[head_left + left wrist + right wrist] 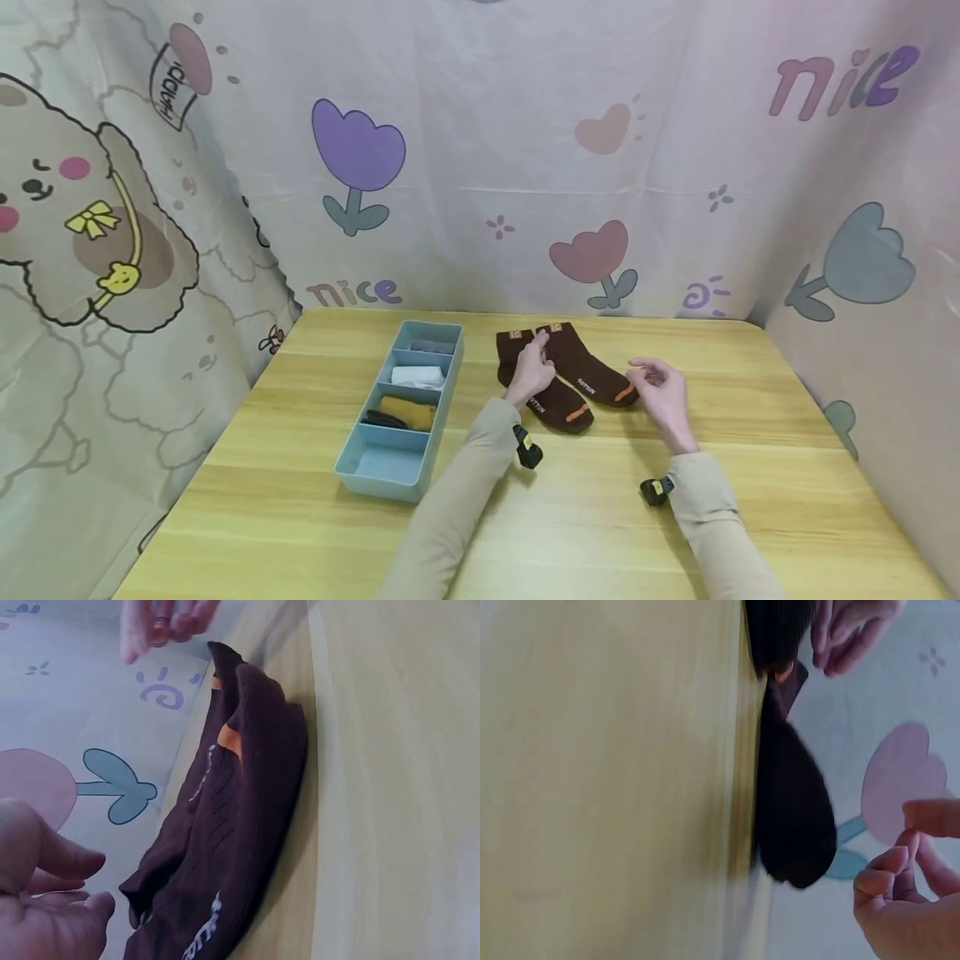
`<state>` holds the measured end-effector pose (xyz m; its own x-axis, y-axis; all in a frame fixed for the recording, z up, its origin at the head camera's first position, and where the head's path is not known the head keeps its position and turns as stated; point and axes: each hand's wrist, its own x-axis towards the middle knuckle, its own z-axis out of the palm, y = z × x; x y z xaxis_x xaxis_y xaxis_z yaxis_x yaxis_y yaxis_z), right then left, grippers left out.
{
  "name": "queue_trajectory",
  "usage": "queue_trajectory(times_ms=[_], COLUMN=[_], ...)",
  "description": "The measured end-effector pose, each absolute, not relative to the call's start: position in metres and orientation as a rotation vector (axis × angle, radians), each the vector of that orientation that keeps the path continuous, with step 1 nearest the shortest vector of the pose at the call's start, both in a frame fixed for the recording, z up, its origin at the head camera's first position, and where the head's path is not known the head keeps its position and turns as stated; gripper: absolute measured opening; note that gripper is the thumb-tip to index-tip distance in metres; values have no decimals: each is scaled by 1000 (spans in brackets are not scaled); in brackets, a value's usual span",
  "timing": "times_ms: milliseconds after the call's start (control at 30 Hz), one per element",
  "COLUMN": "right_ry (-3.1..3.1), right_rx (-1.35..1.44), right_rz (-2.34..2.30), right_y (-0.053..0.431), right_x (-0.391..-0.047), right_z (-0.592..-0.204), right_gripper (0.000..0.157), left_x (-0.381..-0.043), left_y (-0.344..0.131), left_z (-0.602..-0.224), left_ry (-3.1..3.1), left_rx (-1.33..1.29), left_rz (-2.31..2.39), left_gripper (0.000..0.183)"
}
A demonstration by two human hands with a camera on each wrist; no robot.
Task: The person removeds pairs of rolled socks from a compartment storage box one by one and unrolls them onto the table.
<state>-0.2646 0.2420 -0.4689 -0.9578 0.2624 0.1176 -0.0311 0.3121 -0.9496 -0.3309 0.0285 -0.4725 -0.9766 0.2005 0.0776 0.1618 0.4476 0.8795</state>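
Two dark brown socks lie side by side on the table, the left sock [566, 408] nearer and the right sock [581, 362] farther back; both have orange toe stripes and white "COTTON" lettering. My left hand [531, 371] hovers over the left sock near the cuffs, its fingers pointing forward. In the left wrist view that hand [49, 900] has a gap between thumb and fingers and holds nothing. Beside the right sock's toe is my right hand [663, 396], fingers loosely bent. The right wrist view shows its thumb close to the fingertips, apart from the brown sock [795, 802].
A light blue divided box [390, 465] stands left of the socks. Its compartments hold a grey folded item [432, 346], a white one [416, 375], and a mustard one [410, 412] with a dark piece [385, 418]. A printed curtain [480, 150] hangs behind the wooden table [570, 517].
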Motion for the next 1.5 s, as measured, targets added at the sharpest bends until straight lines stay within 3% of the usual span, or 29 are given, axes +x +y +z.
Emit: queue_trajectory(times_ms=[233, 500, 667, 1500], right_ry=[-2559, -2893, -2937, -3092], right_rx=[149, 360, 456, 374], right_rz=[1415, 1098, 1036, 818], right_y=[220, 210, 211, 237], right_x=[-265, -266, -266, -261], right_z=[-468, -473, -477, -473], right_gripper=[29, 54, 60, 69], left_x=[-323, -319, -321, -328], left_y=[25, 20, 17, 58], left_z=[-479, -486, -489, -496], left_ry=[2689, 2654, 2614, 2816], left_rx=[444, 487, 509, 635], left_rz=[1461, 1171, 1159, 1074], left_gripper=[57, 54, 56, 48])
